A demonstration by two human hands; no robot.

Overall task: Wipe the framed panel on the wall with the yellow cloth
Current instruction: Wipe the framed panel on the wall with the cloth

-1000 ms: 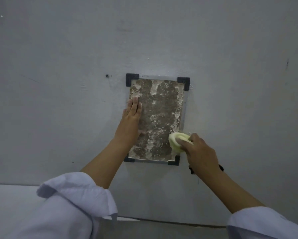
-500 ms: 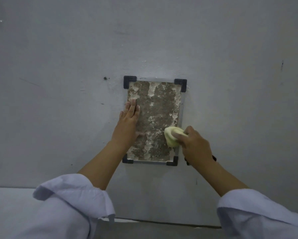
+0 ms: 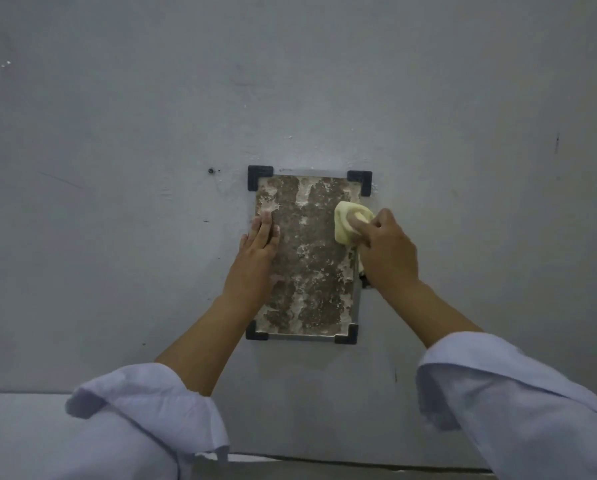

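A framed panel [image 3: 307, 268] with a blotchy brown and white face and black corner brackets hangs on the grey wall. My left hand [image 3: 255, 261] lies flat, fingers together, against the panel's left edge. My right hand [image 3: 387, 251] grips a bunched yellow cloth [image 3: 350, 225] and presses it on the panel's upper right part, just below the top right bracket. Part of the cloth is hidden under my fingers.
The grey wall [image 3: 117, 133] surrounds the panel, with a small dark screw hole [image 3: 211, 171] to its upper left. A pale ledge or floor strip [image 3: 20, 434] runs along the bottom. My white sleeves [image 3: 144, 420] fill the lower corners.
My right hand has carried the yellow cloth from the panel's lower right corner up along its right side to the upper right. My left hand stays pressed on the left edge.
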